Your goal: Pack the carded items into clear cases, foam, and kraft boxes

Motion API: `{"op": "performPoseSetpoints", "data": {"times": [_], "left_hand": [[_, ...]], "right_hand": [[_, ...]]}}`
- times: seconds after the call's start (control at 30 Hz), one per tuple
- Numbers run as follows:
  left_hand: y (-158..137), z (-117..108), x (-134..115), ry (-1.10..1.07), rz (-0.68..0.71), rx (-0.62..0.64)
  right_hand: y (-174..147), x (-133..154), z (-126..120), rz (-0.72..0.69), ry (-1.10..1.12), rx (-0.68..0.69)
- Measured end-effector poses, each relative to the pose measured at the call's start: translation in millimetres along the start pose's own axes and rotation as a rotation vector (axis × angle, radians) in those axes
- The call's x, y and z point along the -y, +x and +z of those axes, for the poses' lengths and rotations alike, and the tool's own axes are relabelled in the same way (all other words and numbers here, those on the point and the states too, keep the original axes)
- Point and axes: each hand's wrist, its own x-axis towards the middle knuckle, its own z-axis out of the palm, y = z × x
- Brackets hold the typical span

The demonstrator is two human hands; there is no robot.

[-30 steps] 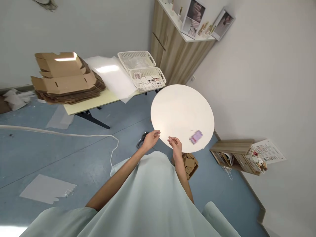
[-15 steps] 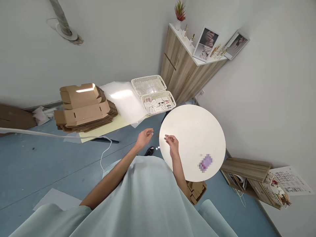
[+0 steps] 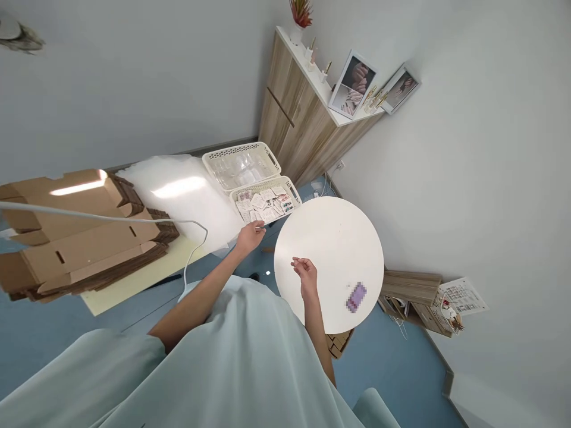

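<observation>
1. You are stretching your left hand (image 3: 250,236) out to the near edge of the white basket of small cards (image 3: 266,202); its fingers are curled loosely at the rim, and it is too small to tell whether they are pinching a card.
2. You are holding your right hand (image 3: 304,275) over the near-left edge of the round white tabletop (image 3: 330,261), fingers bent inward and half closed, with nothing visible in them.
3. The basket of cards is sitting at the corner of the pale yellow tabletop (image 3: 129,285), just beside the round one.
4. A second white basket (image 3: 241,164) holding clear items is sitting right behind the first, touching it.
5. A sheet of white foam wrap (image 3: 178,199) is lying to the left of the baskets, and a stack of flat cardboard boxes (image 3: 75,238) is lying further left.
6. A white cable (image 3: 111,219) is hanging across the boxes.
7. A small purple item (image 3: 355,297), blurred, is lying on the round tabletop, well apart from your right hand.
8. A wooden cabinet (image 3: 303,131) is standing in the corner behind the baskets.
</observation>
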Motion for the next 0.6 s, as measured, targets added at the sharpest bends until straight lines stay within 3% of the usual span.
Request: {"op": "performPoseSetpoints", "data": {"times": [0.13,0.33,0.5,0.6], "left_hand": [[45.8,-17.8,-1.7,0.207,0.07,-0.012],[99.0,-23.6,4.2,0.59,0.102,0.177],[118.6,-11.4,9.3,0.699,0.067,0.328],[121.4,-3.7,13.7,0.759,0.087,0.348]], "right_hand": [[1.7,7.0,20.1,0.021,-0.002,-0.077],[0.1,20.5,54.8,-0.012,0.035,-0.133],[-12.0,23.3,65.4,0.009,0.052,-0.23],[-20.8,20.7,64.5,0.035,0.063,-0.295]]}}
